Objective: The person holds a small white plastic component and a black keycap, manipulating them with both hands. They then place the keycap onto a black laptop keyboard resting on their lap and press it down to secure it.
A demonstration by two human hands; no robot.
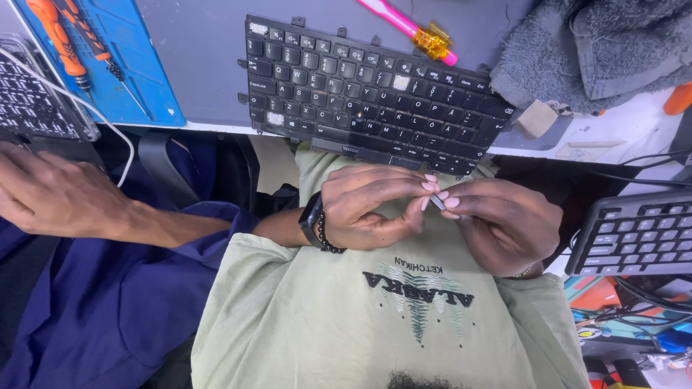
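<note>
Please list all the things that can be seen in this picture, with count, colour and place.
laptop keyboard: one, black, at the desk edge, centre
pink tool: one, yellow clip, above the keyboard
towel: one, grey, top right
mat: one, blue, top left
screwdrivers: two, orange handles, on the mat
second keyboard: one, black, right edge
third keyboard: one, dark, left edge
cable: one, white, left
co-worker's hand: one, lower left, blue sleeve
small piece: one, pale, pinched between both hands
left hand: black wristband
right hand: beside it
</note>
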